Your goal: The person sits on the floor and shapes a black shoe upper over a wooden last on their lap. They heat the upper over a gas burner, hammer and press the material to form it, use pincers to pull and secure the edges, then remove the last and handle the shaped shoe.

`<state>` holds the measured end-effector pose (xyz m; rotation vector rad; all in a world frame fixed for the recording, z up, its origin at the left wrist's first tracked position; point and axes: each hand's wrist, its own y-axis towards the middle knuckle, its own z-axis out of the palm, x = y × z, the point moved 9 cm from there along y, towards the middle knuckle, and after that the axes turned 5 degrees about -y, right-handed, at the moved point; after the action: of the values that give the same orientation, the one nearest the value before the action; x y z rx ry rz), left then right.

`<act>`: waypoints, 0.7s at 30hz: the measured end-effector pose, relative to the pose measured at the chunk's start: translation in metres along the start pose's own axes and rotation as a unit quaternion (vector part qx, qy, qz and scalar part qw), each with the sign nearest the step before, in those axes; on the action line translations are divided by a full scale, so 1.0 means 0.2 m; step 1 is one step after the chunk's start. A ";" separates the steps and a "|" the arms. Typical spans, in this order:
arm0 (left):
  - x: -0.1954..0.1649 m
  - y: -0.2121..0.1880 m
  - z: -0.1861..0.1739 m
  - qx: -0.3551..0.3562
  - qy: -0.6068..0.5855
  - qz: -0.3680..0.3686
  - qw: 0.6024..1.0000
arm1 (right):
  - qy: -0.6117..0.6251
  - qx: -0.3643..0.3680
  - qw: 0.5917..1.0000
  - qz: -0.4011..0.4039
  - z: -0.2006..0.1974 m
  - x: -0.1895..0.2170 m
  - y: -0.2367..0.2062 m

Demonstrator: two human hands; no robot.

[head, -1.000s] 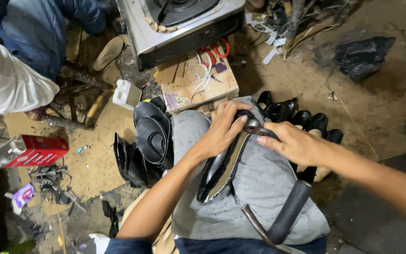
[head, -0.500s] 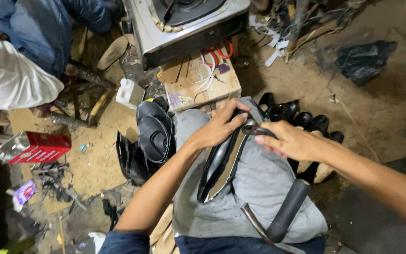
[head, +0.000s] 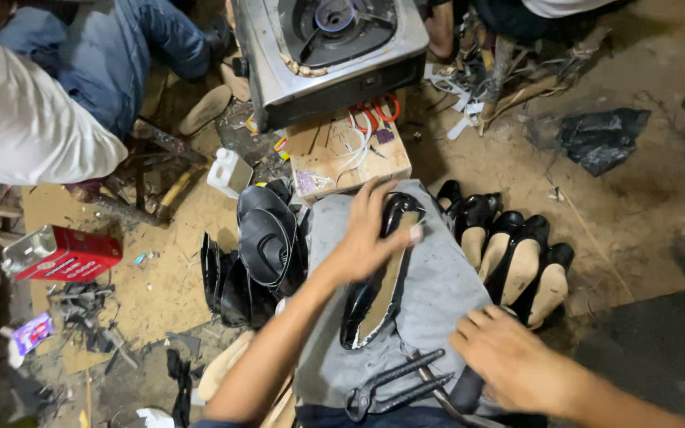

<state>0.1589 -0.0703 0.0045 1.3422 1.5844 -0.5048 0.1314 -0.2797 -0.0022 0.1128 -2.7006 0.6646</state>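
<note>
A glossy black shoe upper on its last (head: 380,289) lies sole-up on my grey-clad knee (head: 430,293). My left hand (head: 370,234) grips it at the toe end, thumb pressed to the sole edge. My right hand (head: 509,357) has come down onto my thigh beside a pair of black lasting pliers (head: 398,382); it rests over a dark strap, fingers curled, and whether it grips the strap is unclear.
Several finished black shoes (head: 517,254) stand in a row right of my knee. A stack of black soles (head: 259,246) lies left. Ahead are a gas stove (head: 334,43) and wooden box (head: 342,150). A red tin (head: 61,254) lies left. Another person in jeans (head: 49,103) sits upper left.
My right hand has left the shoe's toe and dropped to my thigh near the pliers. My left hand stays on the shoe. The view has shifted slightly.
</note>
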 end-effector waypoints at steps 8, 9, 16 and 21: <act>-0.04 -0.07 -0.01 0.090 -0.126 -0.002 0.988 | 0.106 0.020 0.994 0.010 0.11 -0.16 -0.28; -0.04 -0.06 -0.02 0.099 -0.118 -0.001 0.988 | 0.090 0.150 0.979 0.105 0.15 -0.30 -0.37; 0.03 -0.03 0.02 0.129 -0.132 -0.110 0.977 | 0.267 -0.429 0.852 0.136 -0.67 -0.25 -0.57; 0.03 -0.04 -0.01 0.111 -0.140 -0.072 0.981 | 0.350 -0.642 0.658 -0.179 -0.79 -0.08 -0.39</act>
<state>0.1503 -0.0675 -0.0026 1.2595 1.4281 -0.9401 0.2102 -0.2752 0.1559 0.0007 -1.7014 -1.1430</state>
